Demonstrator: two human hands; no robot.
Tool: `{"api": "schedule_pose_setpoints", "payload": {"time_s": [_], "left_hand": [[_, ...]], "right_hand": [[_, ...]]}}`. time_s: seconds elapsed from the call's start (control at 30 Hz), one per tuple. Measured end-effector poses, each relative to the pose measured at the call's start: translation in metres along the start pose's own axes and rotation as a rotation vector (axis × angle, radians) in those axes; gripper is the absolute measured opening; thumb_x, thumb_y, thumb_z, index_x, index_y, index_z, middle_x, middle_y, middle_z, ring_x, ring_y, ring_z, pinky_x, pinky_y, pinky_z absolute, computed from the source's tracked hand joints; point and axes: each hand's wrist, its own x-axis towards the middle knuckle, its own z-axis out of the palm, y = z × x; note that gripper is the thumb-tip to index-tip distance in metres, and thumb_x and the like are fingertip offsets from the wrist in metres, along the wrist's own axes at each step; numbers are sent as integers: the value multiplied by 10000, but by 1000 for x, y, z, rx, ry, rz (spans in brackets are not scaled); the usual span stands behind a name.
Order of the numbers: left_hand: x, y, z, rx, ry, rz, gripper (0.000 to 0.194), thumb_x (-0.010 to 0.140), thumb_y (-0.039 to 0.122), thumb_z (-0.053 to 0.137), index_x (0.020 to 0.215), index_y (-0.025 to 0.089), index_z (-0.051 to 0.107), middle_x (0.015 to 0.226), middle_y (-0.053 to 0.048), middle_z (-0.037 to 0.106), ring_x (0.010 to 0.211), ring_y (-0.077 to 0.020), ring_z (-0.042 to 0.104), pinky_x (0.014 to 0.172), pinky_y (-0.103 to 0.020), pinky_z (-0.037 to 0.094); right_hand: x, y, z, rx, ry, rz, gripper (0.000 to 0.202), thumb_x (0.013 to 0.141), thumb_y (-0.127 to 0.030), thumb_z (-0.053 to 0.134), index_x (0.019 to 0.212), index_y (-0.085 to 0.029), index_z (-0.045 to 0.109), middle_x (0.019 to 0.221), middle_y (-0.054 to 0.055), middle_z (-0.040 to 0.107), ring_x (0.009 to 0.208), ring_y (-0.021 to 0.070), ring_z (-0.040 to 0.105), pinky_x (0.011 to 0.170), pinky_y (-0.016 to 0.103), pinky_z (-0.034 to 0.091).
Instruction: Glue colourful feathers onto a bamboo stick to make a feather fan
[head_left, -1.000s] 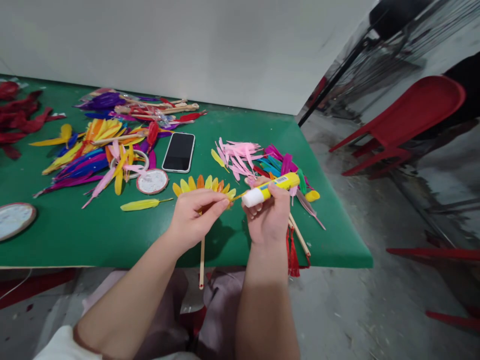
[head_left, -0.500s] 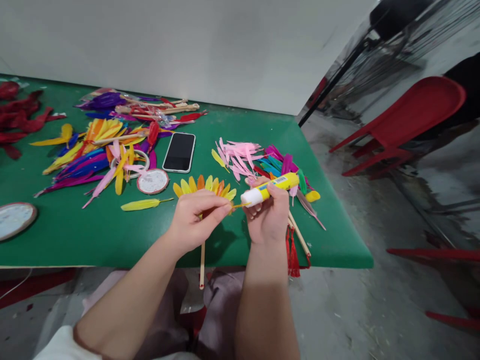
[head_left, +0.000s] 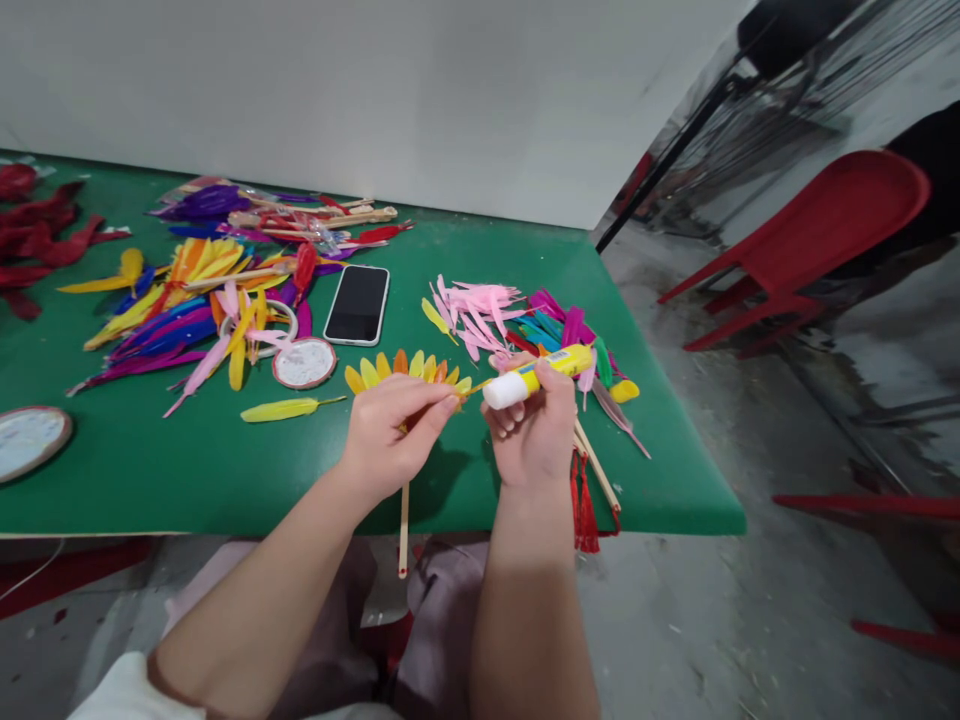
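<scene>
My left hand (head_left: 397, 425) is closed in a pinch above the feather fan. From its fingertips a thin yellow-orange feather (head_left: 475, 387) points toward the glue tube. Wrapped in the fingers of my right hand (head_left: 534, 435) is a yellow glue tube (head_left: 564, 364), its white end tilted down to the left, close to the feather's tip. Partly hidden behind my left hand lies a fan of yellow and orange feathers (head_left: 401, 362) on a wooden stick (head_left: 403, 530) that reaches past the table edge. A single yellow feather (head_left: 291, 409) rests to the left.
Pink feathers (head_left: 480, 305) and mixed coloured ones lie ahead on the green table (head_left: 187, 480). A phone (head_left: 358, 304), round glue-smeared discs (head_left: 304, 362), a feather pile (head_left: 169, 320) and red fabric (head_left: 45, 235) are leftward. Sticks with red tassels (head_left: 586, 505) overhang the front edge. A red chair (head_left: 832, 230) stands right.
The glue tube has dipped slightly down and left in my right hand. My left hand has shifted a little left, and the feather's tip now lies along the upper edge of the white end.
</scene>
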Motion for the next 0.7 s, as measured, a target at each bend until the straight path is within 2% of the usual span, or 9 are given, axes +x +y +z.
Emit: {"api": "schedule_pose_setpoints", "payload": {"time_s": [0.3,0.57,0.7], "left_hand": [[-1,-1,2,20,42,92,114,769,155,530,738,121,635,519,-13,569,525,-98,526,530,-230,411],[-1,-1,2,127,42,211,110,768,139,524,788,127,631,522,0,528,503,-85,459,539,-237,396],[-2,-4,4,164,19,269,122,766,131,525,834,140,626,559,0,550,525,-83,470,563,-238,405]], "right_hand": [[2,2,-1,24,-3,10,222,695,-383,571,623,-173,558,328,-106,289,270,26,234,270,145,178],[2,2,-1,13,-8,0,248,692,-406,572,616,-171,551,325,-110,290,254,25,244,261,141,182],[3,2,-1,10,17,25,264,682,-425,583,626,-169,550,324,-113,288,253,21,240,261,136,186]]}}
